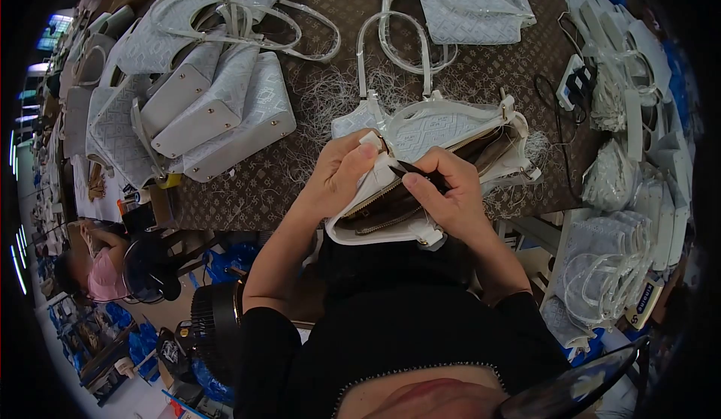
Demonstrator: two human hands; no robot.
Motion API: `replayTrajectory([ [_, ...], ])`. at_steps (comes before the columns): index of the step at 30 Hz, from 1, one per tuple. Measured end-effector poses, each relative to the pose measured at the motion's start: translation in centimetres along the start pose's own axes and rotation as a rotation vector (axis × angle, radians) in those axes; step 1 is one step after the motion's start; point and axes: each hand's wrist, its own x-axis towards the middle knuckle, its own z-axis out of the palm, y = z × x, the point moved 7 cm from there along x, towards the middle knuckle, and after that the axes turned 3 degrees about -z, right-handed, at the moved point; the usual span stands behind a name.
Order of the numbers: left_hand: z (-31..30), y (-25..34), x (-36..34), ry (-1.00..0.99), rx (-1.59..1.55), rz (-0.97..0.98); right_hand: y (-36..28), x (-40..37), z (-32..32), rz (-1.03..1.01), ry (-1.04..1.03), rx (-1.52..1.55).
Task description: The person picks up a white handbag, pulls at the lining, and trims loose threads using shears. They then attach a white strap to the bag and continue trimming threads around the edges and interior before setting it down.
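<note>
A white patterned handbag (pixel 429 135) lies open at the table's front edge, its brown lining and a brass zipper showing. My left hand (pixel 344 173) pinches the bag's white rim near a strap end. Beside it, my right hand (pixel 451 188) is closed around a small dark pointed tool (pixel 402 168), whose tip touches the white trim between both hands. What kind of tool it is cannot be told. Clear-wrapped handles (pixel 428 57) stretch away from the bag across the table.
Several white bags (pixel 255 111) lie at the left of the brown patterned table (pixel 315 171). More bags (pixel 481 6) are at the back. Loose thread clippings (pixel 330 92) surround the work. A power strip (pixel 572 81) and wrapped parts (pixel 612 171) are at right; a person (pixel 105 265) sits far left.
</note>
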Motion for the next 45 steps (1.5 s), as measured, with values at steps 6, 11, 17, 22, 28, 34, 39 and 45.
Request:
replayTrajectory([
  [6, 0.2, -0.1, 0.1, 0.034, -0.002, 0.002, -0.5, 0.0, 0.0, -0.153, 0.041, -0.034],
  [11, 0.2, -0.1, 0.1, 0.021, 0.011, 0.000, -0.7, -0.1, -0.1, -0.185, 0.053, -0.040],
  [17, 0.0, -0.5, 0.2, -0.002, 0.012, -0.019, -0.9, -0.7, -0.6, -0.295, 0.098, -0.032],
  [22, -0.4, -0.6, 0.2, 0.103, -0.026, -0.036, 0.5, -1.3, -2.2, -0.269, 0.223, 0.413],
  [28, -1.0, -0.6, 0.1, 0.133, 0.005, -0.046, -0.6, -0.7, -4.5, -0.340, 0.443, 0.553],
  [34, -1.3, -0.8, 0.2, 0.120, -0.004, -0.062, -2.2, -0.8, -7.6, -0.540, 0.485, 0.739],
  [39, -0.8, -0.8, 0.6, 0.089, -0.041, -0.037, -2.8, 1.7, -1.2, -0.263, -0.057, -0.103],
  [45, -1.3, -0.8, 0.6, 0.088, 0.008, -0.003, -2.3, 2.6, 1.1, -0.463, -0.097, -0.302],
])
